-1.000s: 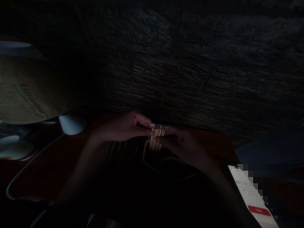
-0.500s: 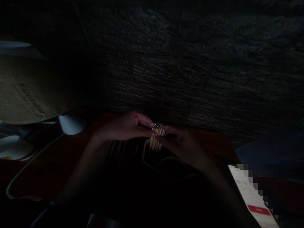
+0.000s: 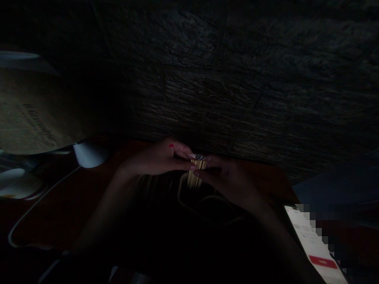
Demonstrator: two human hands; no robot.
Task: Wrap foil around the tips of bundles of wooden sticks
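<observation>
A bundle of thin pale wooden sticks (image 3: 194,179) stands nearly upright between my two hands, with crinkled clear plastic (image 3: 197,157) at its top end. My left hand (image 3: 167,156) is closed on it from the left, the thumb lying across the front of the sticks. From the right, my right hand (image 3: 226,175) grips the same bundle, its thumb just below the left one. The sticks' lower ends hang over a dark container (image 3: 184,202) with a pale angular rim. What the container holds is too dark to make out.
A textured brick wall (image 3: 189,86) rises behind the reddish-brown table (image 3: 69,205). Left are a large printed brown object (image 3: 29,110), a white cup-like piece (image 3: 89,155) and a white cable (image 3: 26,215). A lit phone (image 3: 310,236) is at the lower right.
The hands and the bundle of sticks have shifted very slightly to the right. Both hands keep their grip, and everything else stays in place.
</observation>
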